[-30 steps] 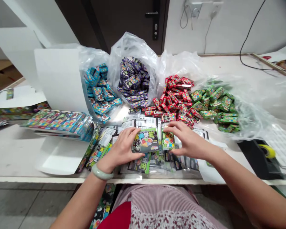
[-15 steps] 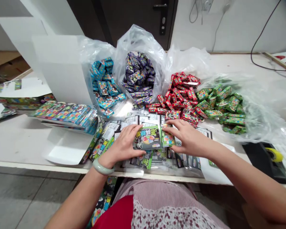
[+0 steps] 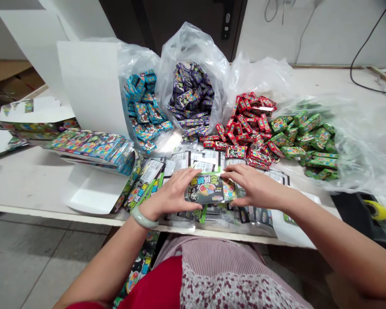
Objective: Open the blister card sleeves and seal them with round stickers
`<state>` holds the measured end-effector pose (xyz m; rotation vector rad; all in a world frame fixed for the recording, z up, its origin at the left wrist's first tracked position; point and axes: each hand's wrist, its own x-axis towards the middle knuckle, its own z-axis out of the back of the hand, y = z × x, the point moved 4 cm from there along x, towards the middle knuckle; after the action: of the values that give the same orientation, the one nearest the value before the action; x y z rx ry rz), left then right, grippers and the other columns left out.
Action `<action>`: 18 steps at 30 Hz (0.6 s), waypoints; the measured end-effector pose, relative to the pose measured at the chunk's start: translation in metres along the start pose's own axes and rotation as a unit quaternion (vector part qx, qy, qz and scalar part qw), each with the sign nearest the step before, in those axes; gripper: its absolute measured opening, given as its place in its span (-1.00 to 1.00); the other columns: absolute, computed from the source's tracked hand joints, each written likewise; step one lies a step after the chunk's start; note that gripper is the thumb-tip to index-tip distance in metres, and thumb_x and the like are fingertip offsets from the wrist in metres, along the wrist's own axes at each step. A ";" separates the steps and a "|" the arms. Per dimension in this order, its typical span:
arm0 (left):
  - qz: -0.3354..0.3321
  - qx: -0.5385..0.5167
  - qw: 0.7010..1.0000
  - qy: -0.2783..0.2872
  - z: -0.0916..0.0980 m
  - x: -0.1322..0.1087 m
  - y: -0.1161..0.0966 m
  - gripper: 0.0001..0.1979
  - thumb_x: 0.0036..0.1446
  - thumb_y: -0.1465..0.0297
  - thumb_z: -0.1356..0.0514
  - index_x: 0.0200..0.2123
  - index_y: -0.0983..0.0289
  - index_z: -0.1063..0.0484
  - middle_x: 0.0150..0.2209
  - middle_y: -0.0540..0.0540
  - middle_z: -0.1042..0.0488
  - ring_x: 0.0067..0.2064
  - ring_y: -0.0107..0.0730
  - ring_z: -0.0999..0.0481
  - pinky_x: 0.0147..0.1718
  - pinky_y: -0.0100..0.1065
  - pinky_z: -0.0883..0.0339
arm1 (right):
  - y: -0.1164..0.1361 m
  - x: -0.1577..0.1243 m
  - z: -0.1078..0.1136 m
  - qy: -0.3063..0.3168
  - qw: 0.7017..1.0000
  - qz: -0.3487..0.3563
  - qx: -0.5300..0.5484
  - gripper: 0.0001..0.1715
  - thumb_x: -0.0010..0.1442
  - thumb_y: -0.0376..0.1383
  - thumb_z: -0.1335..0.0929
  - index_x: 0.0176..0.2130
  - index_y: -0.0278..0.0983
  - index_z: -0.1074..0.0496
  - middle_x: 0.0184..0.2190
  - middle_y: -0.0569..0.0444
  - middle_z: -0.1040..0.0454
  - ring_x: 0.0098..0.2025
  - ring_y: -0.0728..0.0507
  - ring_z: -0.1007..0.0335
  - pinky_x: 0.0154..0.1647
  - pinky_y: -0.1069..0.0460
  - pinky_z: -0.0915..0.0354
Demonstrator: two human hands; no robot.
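Black and brightly printed, a flat packet (image 3: pixel 206 189) is held over more packets (image 3: pixel 143 193) near the front edge of the table (image 3: pixel 22 184), its left end pinched between thumb and fingers of the left hand (image 3: pixel 176 191). The right hand (image 3: pixel 249 185) pinches a small box (image 3: pixel 229 189) at the packet's right end; whether it sits inside, I cannot tell. Behind lie red boxes (image 3: pixel 244 124) and green boxes (image 3: pixel 312 137).

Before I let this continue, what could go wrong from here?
The small packet in the right hand might snag on the dark packet in the left hand. Red packets touch green packets, so colors could mix. Flat packets near the front edge of the table could slip off.
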<state>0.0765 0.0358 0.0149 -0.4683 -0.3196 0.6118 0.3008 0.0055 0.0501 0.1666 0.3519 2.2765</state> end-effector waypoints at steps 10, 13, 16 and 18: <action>0.045 0.043 0.997 -0.054 0.000 -0.003 -0.001 -0.12 -0.07 0.11 -0.36 0.24 0.27 -0.05 0.12 0.29 -0.25 0.16 0.02 -0.26 0.14 0.02 -0.23 | 0.011 -0.012 -0.018 -0.147 0.976 -0.076 0.141 -0.42 0.21 -0.15 -0.38 0.15 -0.19 -0.20 0.16 -0.16 -0.29 0.29 -0.31 -0.06 0.29 -0.38 0.03; 0.035 0.053 0.997 -0.049 -0.002 -0.003 0.000 -0.12 -0.05 0.12 -0.35 0.25 0.25 -0.03 0.13 0.28 -0.23 0.17 0.02 -0.25 0.15 0.01 -0.22 | 0.016 -0.012 -0.028 -0.138 0.973 -0.065 0.173 -0.49 0.31 -0.21 -0.28 0.21 -0.12 -0.17 0.14 -0.06 -0.37 0.35 -0.29 0.05 0.30 -0.45 0.23; 0.042 0.057 0.996 -0.058 -0.001 -0.003 0.006 -0.16 -0.01 0.11 -0.31 0.26 0.20 -0.02 0.13 0.24 -0.22 0.16 0.00 -0.26 0.14 0.00 -0.23 | -0.017 -0.014 -0.027 -0.163 0.957 -0.100 0.220 -0.54 0.33 -0.18 -0.24 0.20 -0.12 -0.20 0.08 0.01 -0.44 0.28 -0.19 -0.13 0.30 -0.31 0.03; 0.059 0.063 0.993 -0.076 0.004 -0.004 0.013 -0.18 0.01 0.08 -0.30 0.25 0.18 -0.03 0.12 0.22 -0.22 0.14 -0.01 -0.27 0.14 0.00 -0.23 | -0.064 -0.023 -0.020 -0.213 0.933 -0.219 0.190 -0.63 0.35 -0.22 -0.19 0.10 -0.20 -0.33 0.03 -0.02 -0.48 0.14 -0.14 -0.31 0.21 -0.16 -0.17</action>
<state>0.0654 0.0437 0.0111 -0.3216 -0.3969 0.7799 0.3574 0.0247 0.0118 0.6989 0.5341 1.6570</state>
